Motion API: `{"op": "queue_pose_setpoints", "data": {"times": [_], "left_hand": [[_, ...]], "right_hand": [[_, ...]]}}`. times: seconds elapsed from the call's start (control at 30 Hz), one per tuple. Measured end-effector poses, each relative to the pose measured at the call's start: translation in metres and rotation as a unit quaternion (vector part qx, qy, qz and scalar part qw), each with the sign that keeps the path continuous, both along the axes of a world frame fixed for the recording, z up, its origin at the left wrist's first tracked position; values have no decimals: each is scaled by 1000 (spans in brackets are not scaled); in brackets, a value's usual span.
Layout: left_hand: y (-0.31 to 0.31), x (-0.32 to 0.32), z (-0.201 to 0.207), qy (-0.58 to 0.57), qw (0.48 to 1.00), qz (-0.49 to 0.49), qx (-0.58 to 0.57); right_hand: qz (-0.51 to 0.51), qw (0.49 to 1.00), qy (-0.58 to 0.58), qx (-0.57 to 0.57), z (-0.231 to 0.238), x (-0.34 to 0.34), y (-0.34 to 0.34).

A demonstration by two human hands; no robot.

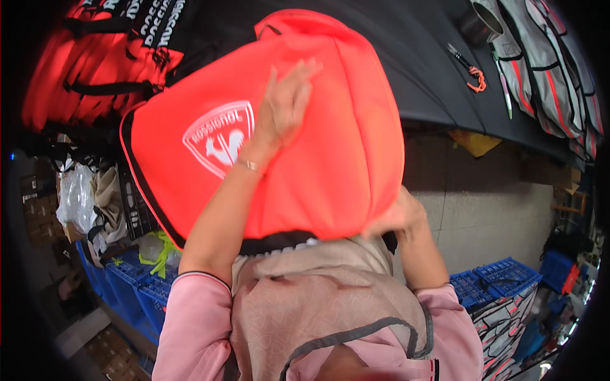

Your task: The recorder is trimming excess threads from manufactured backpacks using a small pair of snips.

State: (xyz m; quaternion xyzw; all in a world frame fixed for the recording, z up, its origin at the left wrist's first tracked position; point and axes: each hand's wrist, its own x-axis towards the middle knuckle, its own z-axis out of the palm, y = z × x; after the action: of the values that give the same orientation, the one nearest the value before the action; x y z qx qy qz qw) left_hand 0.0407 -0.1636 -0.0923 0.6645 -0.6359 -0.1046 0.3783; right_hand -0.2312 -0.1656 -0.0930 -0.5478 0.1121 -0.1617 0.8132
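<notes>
Blue crates (492, 279) stand on the concrete floor below a dark table (419, 57) piled with more bags. Against the person's chest rests a bright orange bag (318, 146), its long axis running from chest toward table, top handle pointing away. Left hand (283, 108) lies flat, fingers loosely spread, on its front; right hand (397, 216) curls under its lower right corner.
</notes>
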Motion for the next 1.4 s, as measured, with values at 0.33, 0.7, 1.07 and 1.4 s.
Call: {"op": "queue_pose_setpoints", "data": {"times": [0.33,0.7,1.07,1.4], "left_hand": [[18,-26,4,-92,995,-28,-2],[-1,49,39,-338,916,208,-59],[39,43,65,-99,984,80,-127],[-68,32,169,-122,947,-205,215]], "right_hand": [[-243,944,179,-130,53,18,-144],[-138,678,317,-649,63,189,-172],[-71,801,360,-473,100,145,-151],[-223,748,176,-600,135,120,-99]]}}
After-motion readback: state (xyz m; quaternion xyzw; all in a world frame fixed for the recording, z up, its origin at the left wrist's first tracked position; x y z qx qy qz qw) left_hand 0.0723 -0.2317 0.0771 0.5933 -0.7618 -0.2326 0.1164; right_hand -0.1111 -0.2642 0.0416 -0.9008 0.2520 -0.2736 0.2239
